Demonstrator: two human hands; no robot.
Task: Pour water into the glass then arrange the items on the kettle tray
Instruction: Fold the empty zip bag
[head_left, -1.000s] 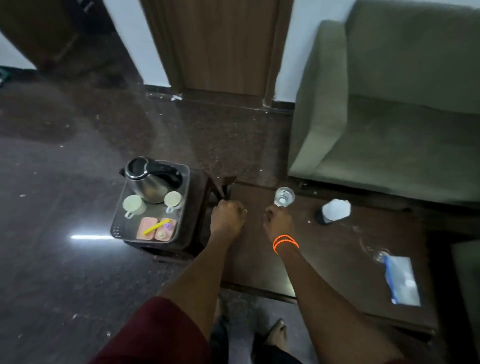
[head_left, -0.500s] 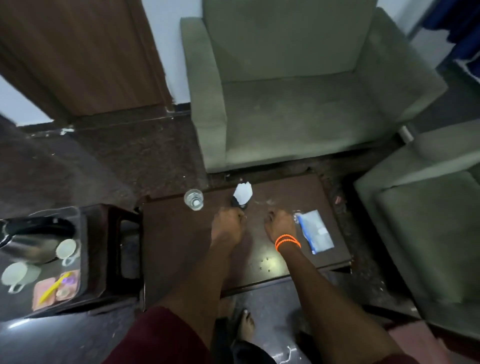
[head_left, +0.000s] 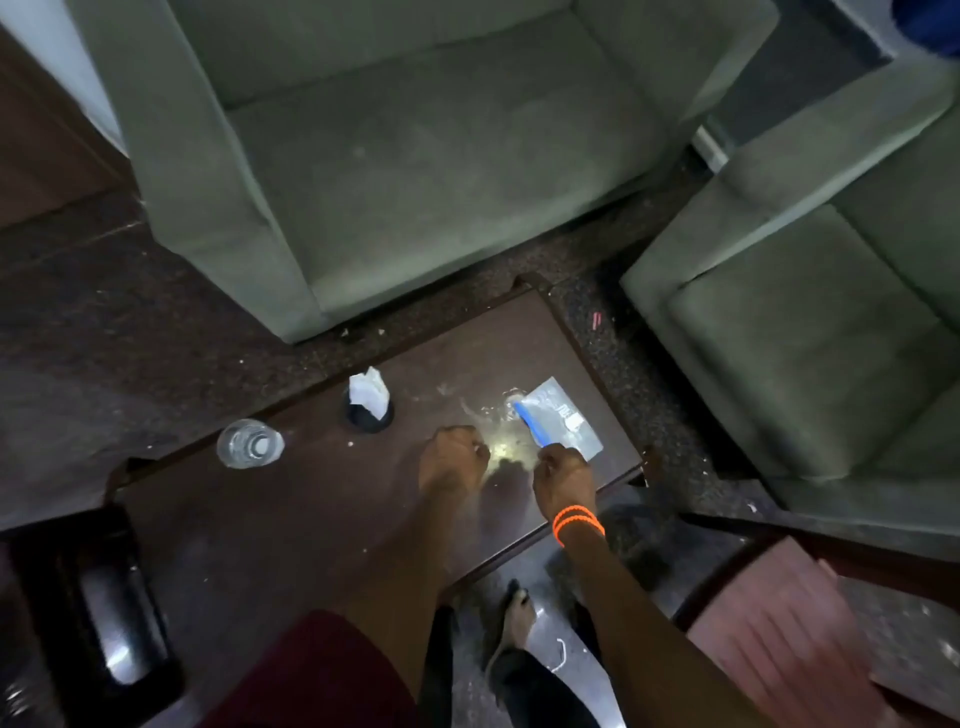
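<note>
With the glass (head_left: 250, 443) standing well off to the left on the worktop (head_left: 291, 519), both fists curled and empty, the right hand (head_left: 563, 474) should pinch the plastic packet (head_left: 563, 418) by its near edge while the left hand (head_left: 453, 458) stays clear.

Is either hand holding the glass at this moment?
No. The glass stands alone on the table's left part, apart from the left hand and right hand.
</note>
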